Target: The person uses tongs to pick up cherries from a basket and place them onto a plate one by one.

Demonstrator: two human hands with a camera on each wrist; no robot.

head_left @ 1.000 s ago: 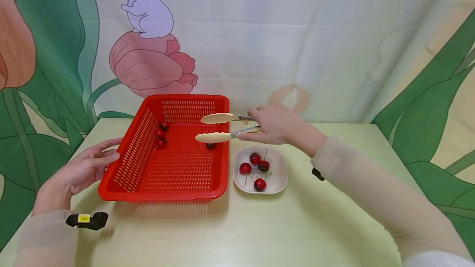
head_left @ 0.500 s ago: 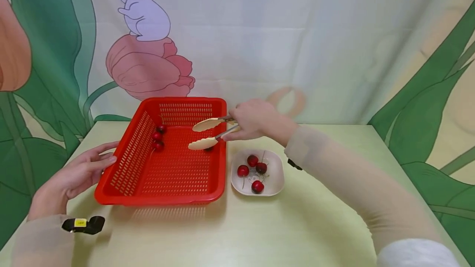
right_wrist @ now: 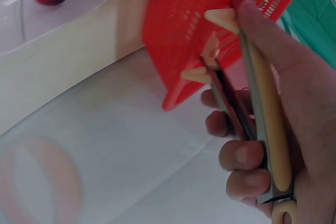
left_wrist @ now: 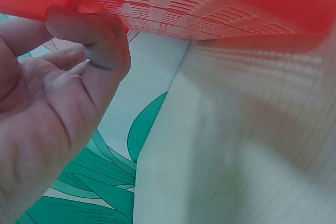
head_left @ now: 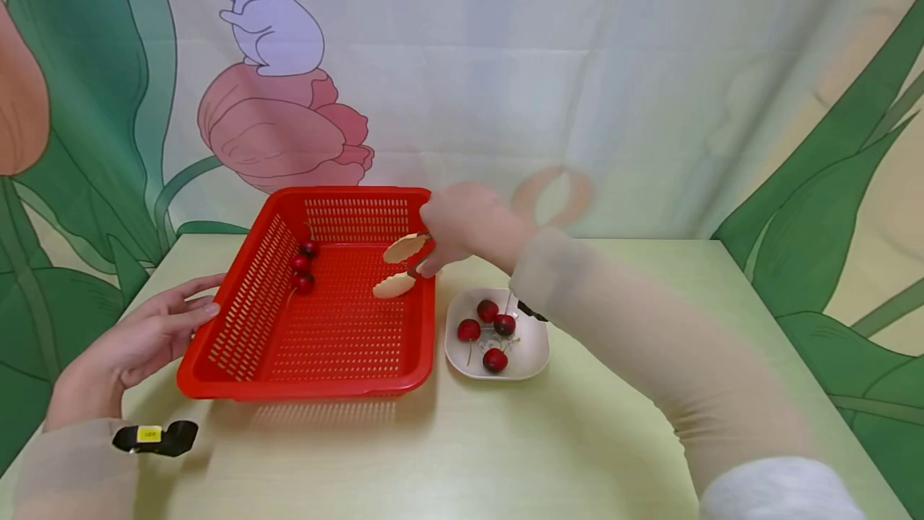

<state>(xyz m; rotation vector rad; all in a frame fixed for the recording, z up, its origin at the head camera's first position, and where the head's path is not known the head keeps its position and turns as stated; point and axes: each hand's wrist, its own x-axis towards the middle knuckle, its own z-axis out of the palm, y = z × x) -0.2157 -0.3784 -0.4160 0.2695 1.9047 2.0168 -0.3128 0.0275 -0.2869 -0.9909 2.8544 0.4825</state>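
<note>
My left hand (head_left: pixel 147 335) grips the left rim of a red plastic basket (head_left: pixel 303 390), fingers bent at its edge in the left wrist view. My right hand (head_left: pixel 465 219), over the basket's right rim, holds a pair of tongs (right_wrist: pixel 270 124) with cream scalloped tips (head_left: pixel 393 286). The tips are spread apart and reach down inside the basket near its right wall. Three dark red cherries (head_left: pixel 301 264) lie along the basket's left side. Whatever lies beneath the tongs is mostly hidden by them and the hand.
To the basket's right stands a small white dish (head_left: pixel 532 351) with several stemmed cherries (head_left: pixel 495 360). Both stand on a pale wooden table (head_left: pixel 505 456). Behind it hangs a printed curtain (head_left: pixel 650 103) with flowers and a white animal.
My right hand has moved left and the tongs have gone lower into the basket, tips still apart, covering the cherry seen by the right wall. The left hand keeps its grip.
</note>
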